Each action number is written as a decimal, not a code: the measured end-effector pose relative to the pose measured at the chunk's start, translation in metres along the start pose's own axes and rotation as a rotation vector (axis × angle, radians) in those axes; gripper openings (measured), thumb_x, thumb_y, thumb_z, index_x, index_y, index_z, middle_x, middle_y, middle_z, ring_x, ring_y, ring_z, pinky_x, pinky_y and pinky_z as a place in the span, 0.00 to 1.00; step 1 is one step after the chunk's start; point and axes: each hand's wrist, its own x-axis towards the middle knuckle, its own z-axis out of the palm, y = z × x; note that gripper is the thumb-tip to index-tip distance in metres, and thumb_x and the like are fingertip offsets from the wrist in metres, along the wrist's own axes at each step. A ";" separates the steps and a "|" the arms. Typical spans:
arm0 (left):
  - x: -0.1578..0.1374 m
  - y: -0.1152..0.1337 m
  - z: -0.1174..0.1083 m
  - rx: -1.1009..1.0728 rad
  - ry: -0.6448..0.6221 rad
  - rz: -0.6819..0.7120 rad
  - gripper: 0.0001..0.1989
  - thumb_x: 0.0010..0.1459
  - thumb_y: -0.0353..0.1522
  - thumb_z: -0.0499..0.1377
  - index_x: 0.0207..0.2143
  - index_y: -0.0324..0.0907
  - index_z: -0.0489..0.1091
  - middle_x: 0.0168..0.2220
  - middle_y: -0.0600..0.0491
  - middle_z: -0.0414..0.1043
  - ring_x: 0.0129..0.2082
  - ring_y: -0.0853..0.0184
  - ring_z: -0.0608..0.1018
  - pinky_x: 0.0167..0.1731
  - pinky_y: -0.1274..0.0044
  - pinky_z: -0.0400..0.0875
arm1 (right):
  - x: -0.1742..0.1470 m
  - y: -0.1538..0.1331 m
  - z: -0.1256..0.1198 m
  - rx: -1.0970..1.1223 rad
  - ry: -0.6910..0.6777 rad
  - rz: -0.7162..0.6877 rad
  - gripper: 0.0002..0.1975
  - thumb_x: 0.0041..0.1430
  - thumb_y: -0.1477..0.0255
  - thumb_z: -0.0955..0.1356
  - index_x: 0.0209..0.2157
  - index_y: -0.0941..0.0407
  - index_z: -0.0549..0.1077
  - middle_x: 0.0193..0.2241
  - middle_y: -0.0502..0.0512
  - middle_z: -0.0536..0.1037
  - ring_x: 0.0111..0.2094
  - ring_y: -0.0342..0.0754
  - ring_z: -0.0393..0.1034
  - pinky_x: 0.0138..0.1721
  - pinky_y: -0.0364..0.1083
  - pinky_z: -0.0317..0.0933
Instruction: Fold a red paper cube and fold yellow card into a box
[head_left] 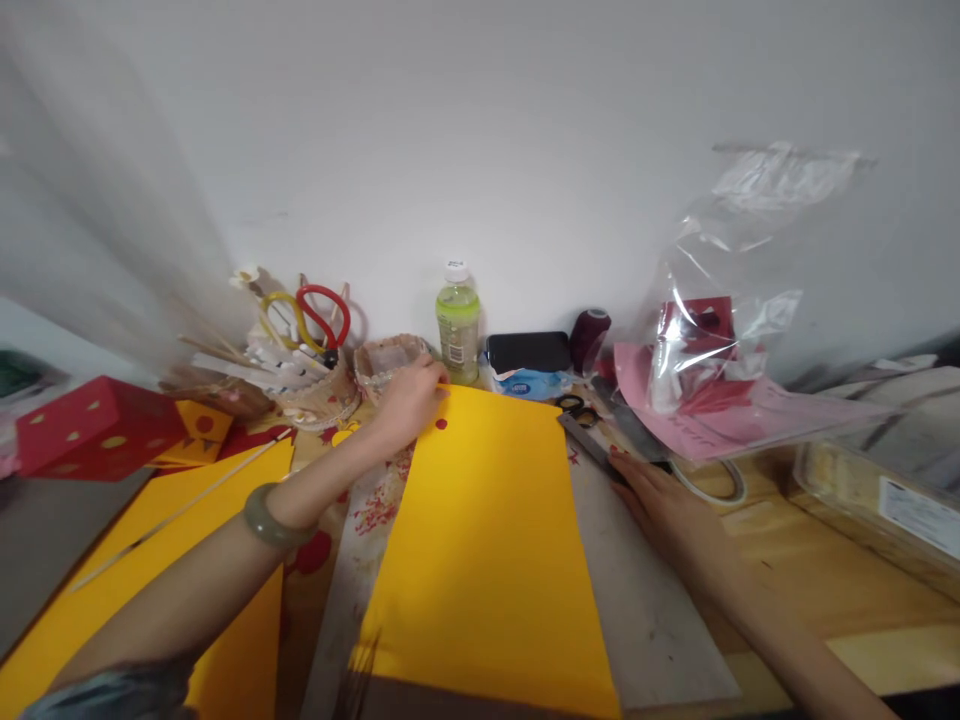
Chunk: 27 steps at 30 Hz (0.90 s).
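A large yellow paper sheet (pixel 499 540) lies in front of me, with a small red dot (pixel 442 424) close to its far left corner. The bent fingers of my left hand (pixel 411 402) are closed at that corner, and a greenish bangle (pixel 271 520) circles the wrist. To the right of the sheet, my right hand (pixel 667 505) is closed on the near end of a grey metal ruler (pixel 589 440). The ruler's far end reaches the sheet's far right corner. Under the sheet is a greyish-white board (pixel 660 620).
Against the wall stand a basket of scissors and sticks (pixel 319 390), a green drink bottle (pixel 457 325), a phone (pixel 527 351) on a wipes pack and a dark thread spool (pixel 589 338). Black scissors (pixel 576 408), tape (pixel 739 485) and a plastic box (pixel 877 510) sit right; a red box (pixel 97 428) left.
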 end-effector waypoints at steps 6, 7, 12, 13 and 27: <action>0.001 -0.005 -0.010 -0.162 0.130 -0.015 0.02 0.53 0.26 0.55 0.30 0.39 0.67 0.32 0.50 0.69 0.35 0.61 0.72 0.38 0.70 0.66 | -0.002 -0.017 -0.015 0.005 0.070 -0.060 0.20 0.61 0.69 0.59 0.55 0.54 0.62 0.52 0.62 0.70 0.50 0.58 0.69 0.45 0.58 0.66; 0.002 -0.006 -0.010 -0.207 0.138 -0.011 0.01 0.53 0.26 0.56 0.30 0.39 0.66 0.31 0.51 0.69 0.34 0.62 0.72 0.37 0.71 0.66 | -0.001 -0.024 -0.018 0.046 0.071 -0.104 0.22 0.61 0.70 0.59 0.57 0.54 0.60 0.55 0.62 0.68 0.52 0.57 0.66 0.47 0.58 0.65; -0.001 -0.001 -0.018 -0.479 0.123 0.010 0.03 0.54 0.30 0.56 0.31 0.40 0.63 0.26 0.56 0.67 0.25 0.70 0.71 0.27 0.78 0.66 | 0.012 -0.043 -0.021 0.439 0.182 0.084 0.30 0.58 0.67 0.64 0.61 0.53 0.51 0.60 0.63 0.59 0.60 0.57 0.54 0.57 0.62 0.54; -0.002 0.001 -0.021 -0.525 0.117 0.012 0.03 0.55 0.31 0.56 0.32 0.40 0.63 0.24 0.57 0.66 0.23 0.71 0.70 0.24 0.79 0.66 | 0.015 -0.042 -0.020 0.524 0.209 0.161 0.32 0.57 0.65 0.65 0.61 0.53 0.50 0.60 0.65 0.58 0.60 0.58 0.54 0.56 0.62 0.54; -0.051 0.016 -0.039 -0.257 0.370 0.144 0.11 0.58 0.28 0.55 0.44 0.39 0.65 0.48 0.46 0.67 0.51 0.61 0.69 0.53 0.66 0.62 | 0.013 -0.053 -0.048 1.310 -0.154 0.651 0.21 0.49 0.60 0.71 0.45 0.50 0.70 0.39 0.54 0.79 0.35 0.54 0.75 0.35 0.54 0.71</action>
